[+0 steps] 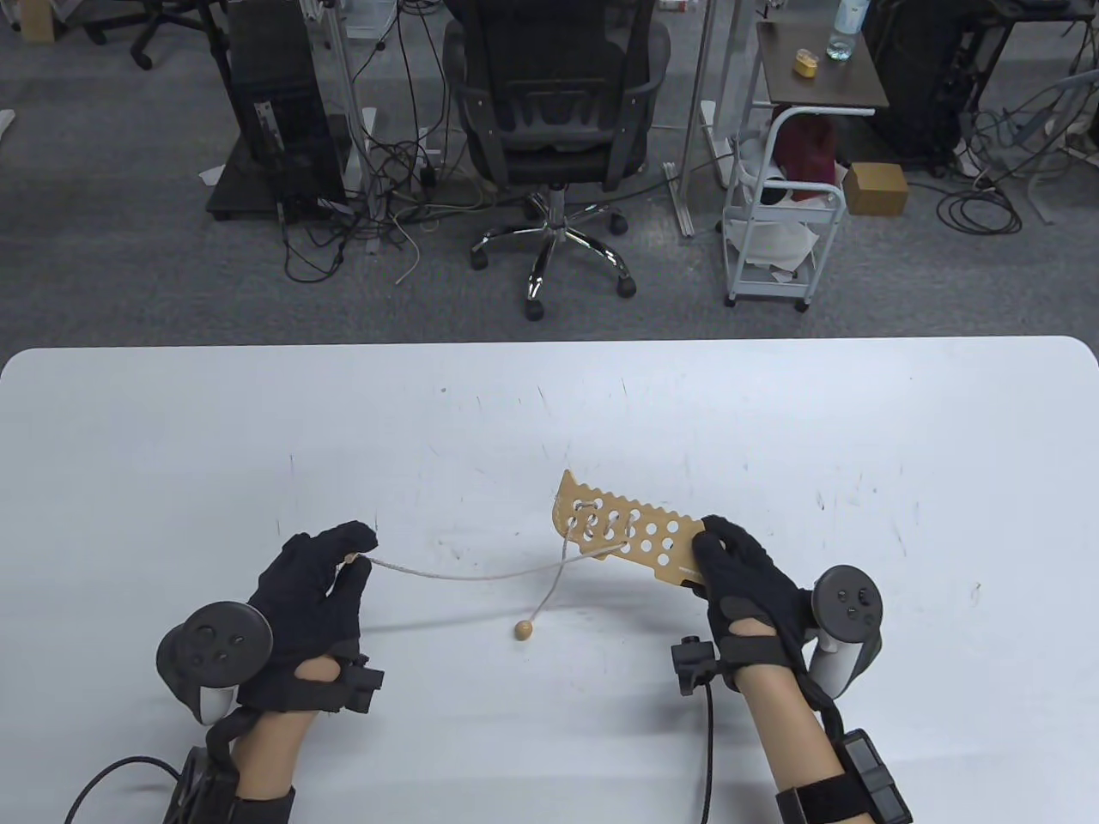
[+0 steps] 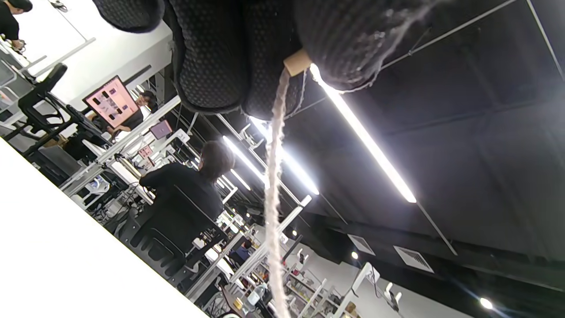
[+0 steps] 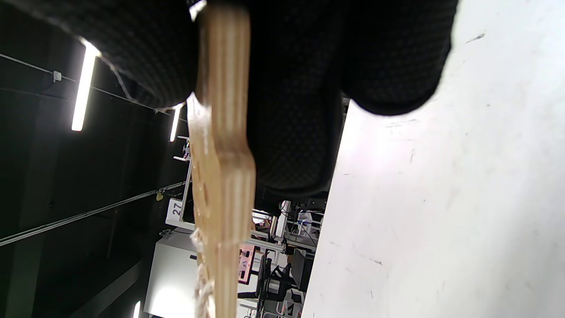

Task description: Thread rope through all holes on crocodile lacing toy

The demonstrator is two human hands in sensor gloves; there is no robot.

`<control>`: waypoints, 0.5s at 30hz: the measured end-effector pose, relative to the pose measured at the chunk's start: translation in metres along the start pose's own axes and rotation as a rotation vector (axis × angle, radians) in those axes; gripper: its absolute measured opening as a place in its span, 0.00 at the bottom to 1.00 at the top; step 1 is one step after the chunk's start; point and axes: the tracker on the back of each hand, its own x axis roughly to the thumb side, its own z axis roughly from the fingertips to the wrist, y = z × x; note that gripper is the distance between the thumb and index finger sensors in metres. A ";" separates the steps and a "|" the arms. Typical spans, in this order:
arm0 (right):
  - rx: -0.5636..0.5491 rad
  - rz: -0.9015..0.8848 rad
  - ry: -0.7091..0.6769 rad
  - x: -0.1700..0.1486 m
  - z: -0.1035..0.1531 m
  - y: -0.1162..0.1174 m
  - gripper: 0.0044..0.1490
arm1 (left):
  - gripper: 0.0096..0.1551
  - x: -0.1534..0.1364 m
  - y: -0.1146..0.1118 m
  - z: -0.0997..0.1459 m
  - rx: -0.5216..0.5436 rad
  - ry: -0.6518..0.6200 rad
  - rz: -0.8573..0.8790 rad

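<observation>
We are early in the lacing: our right hand grips the tail end of the crocodile lacing toy and holds it tilted above the counter, while our left hand pinches the wooden tip of the rope, drawn out to the side. The rope crosses only a few holes at the far end, and its bead hangs low. Next, we judge, the tip must come back to the nearest empty hole.

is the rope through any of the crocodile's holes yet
Yes, partly: the rope laces only the holes at the crocodile board's far end; the rest show empty.
</observation>
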 end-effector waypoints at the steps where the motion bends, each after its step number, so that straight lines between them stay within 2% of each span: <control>1: 0.004 0.000 -0.005 0.001 0.001 0.001 0.31 | 0.27 0.001 -0.002 0.000 -0.011 -0.005 -0.002; 15: 0.077 0.028 -0.077 0.011 0.015 0.018 0.30 | 0.34 0.015 -0.030 0.002 -0.176 -0.089 -0.040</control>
